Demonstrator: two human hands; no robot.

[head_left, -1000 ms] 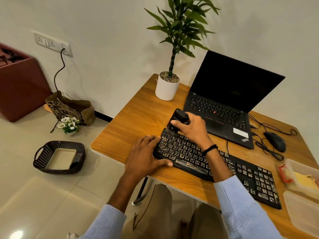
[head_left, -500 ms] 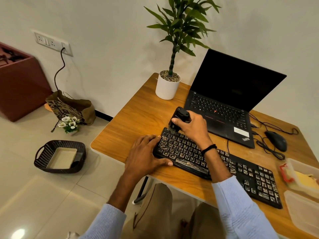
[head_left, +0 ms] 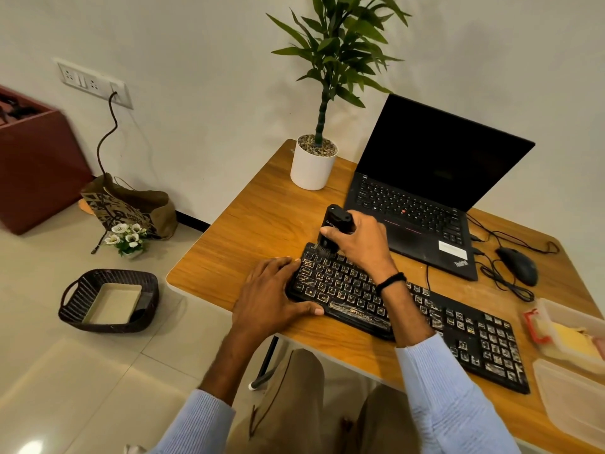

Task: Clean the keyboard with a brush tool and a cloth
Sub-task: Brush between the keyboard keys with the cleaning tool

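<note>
A black keyboard (head_left: 458,326) with dusty, smeared keys lies along the front of the wooden desk (head_left: 248,224). My right hand (head_left: 360,240) grips a black brush tool (head_left: 335,224) upright, its bristles down on the keyboard's far left corner. My left hand (head_left: 271,296) rests flat on the desk against the keyboard's left end, thumb along its front edge. A yellow cloth (head_left: 571,339) lies in a clear container at the right edge.
An open black laptop (head_left: 425,191) stands behind the keyboard, a potted plant (head_left: 314,162) to its left. A black mouse (head_left: 517,265) with cables lies at the right. A clear lid (head_left: 569,398) sits at the front right. A wicker basket (head_left: 108,299) is on the floor.
The brush in my right hand has shifted slightly along the keyboard's top-left corner. My left hand stays in place against the keyboard's left end.
</note>
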